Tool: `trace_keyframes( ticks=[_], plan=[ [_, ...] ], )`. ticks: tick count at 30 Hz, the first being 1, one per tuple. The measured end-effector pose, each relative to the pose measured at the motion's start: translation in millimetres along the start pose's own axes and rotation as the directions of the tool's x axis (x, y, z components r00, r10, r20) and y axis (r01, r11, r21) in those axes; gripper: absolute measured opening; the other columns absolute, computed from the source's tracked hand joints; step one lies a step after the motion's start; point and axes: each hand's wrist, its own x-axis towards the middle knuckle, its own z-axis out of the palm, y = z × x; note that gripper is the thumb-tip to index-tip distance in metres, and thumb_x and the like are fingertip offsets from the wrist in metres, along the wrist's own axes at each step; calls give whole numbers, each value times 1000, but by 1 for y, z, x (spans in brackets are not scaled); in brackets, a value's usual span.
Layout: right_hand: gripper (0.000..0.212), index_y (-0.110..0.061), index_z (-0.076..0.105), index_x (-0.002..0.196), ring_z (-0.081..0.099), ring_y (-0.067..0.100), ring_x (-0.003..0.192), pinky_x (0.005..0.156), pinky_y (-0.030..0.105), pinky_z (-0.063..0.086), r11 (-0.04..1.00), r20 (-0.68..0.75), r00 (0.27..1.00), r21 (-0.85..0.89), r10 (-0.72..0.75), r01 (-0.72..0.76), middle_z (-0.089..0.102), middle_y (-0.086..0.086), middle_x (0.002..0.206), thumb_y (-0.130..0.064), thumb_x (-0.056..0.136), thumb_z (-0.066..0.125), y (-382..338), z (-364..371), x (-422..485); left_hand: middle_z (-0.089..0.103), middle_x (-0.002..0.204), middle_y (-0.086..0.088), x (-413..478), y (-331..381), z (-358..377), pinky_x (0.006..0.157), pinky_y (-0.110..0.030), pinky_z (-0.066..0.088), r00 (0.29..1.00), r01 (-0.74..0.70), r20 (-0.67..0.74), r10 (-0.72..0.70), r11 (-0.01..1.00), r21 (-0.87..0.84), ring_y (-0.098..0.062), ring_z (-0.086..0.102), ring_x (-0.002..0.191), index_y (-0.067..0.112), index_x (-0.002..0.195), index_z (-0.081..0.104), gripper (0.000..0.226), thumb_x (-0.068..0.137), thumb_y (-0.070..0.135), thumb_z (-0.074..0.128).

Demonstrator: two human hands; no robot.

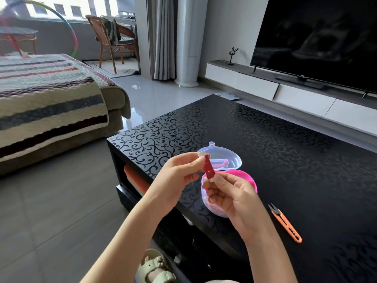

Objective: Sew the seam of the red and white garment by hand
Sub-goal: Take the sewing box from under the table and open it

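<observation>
A small red and white needle case [208,168] is held up between both hands above the black table's near left corner. My left hand [179,172] pinches its white top end, and my right hand [228,195] pinches its lower end. Just behind and below sits a pink sewing box [250,178] with its clear lid [226,158] swung open. The red and white garment does not appear in this view.
Orange thread snips [285,223] lie on the black patterned table [285,150] to the right of my hands. A sofa with a striped cover [51,103] stands to the left, a TV [318,37] on a low white cabinet at the back right.
</observation>
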Motion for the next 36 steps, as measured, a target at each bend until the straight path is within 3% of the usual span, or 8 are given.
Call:
trace_keyframes(
  ticks=[9,13,16,20,23,26,28,36],
  plan=[
    [26,6,63,89,58,16,55,50,21,50,969,68,989,201,129,-140,64,13,65,-16,75,60,2,9,-2,64,104,-15,4,0,-17,86,-34,43,991,133,38,-128,954,-267,-22,60,88,4,103,70,47,75,40,65],
    [20,-1,72,70,60,16,53,49,21,51,941,74,983,285,167,-181,65,13,65,-15,74,59,1,14,-4,70,100,-8,2,-5,-15,79,-25,50,988,112,126,-90,978,-176,-16,64,84,9,99,74,27,83,23,57],
    [21,0,73,79,65,18,58,53,24,55,935,72,980,294,185,-198,69,15,71,-16,77,60,-2,13,-13,70,98,-8,0,-3,-6,80,-25,49,984,96,157,-78,989,-112,-16,62,84,8,100,74,25,86,22,58],
    [24,-9,74,92,72,25,82,74,35,57,979,-125,991,-205,-43,17,75,12,86,-24,93,56,-5,1,-25,70,97,-11,-5,-5,1,95,-40,46,985,113,142,-93,984,-136,-23,63,91,9,97,75,22,83,21,62],
    [12,-20,73,90,70,11,82,78,30,54,784,-190,871,-550,-453,288,74,-2,84,-24,92,62,-17,-3,-40,66,104,-18,-14,-4,10,103,-48,41,983,146,135,-126,978,-147,-30,58,99,8,95,74,21,81,20,65],
    [12,-23,71,100,67,5,87,78,20,51,545,-17,784,-727,-621,417,72,-10,89,-19,91,63,-29,-2,-54,70,95,-12,-23,3,21,79,-32,56,974,172,177,-140,968,-185,-19,67,84,8,89,74,16,80,19,66],
    [14,-20,72,101,68,5,87,77,23,52,518,-1,783,-750,-623,412,72,-10,89,-19,93,60,-34,-6,-62,70,94,-12,-27,8,28,73,-28,56,972,189,182,-152,960,-207,-17,67,80,6,89,72,14,82,17,70],
    [22,-15,74,76,64,4,64,57,19,50,785,-43,963,-590,-266,190,73,-2,70,-29,90,63,-37,-5,-98,71,80,-6,-38,13,53,73,-24,55,970,193,175,-168,971,-140,-13,67,71,11,81,76,18,79,22,62]
  ],
)
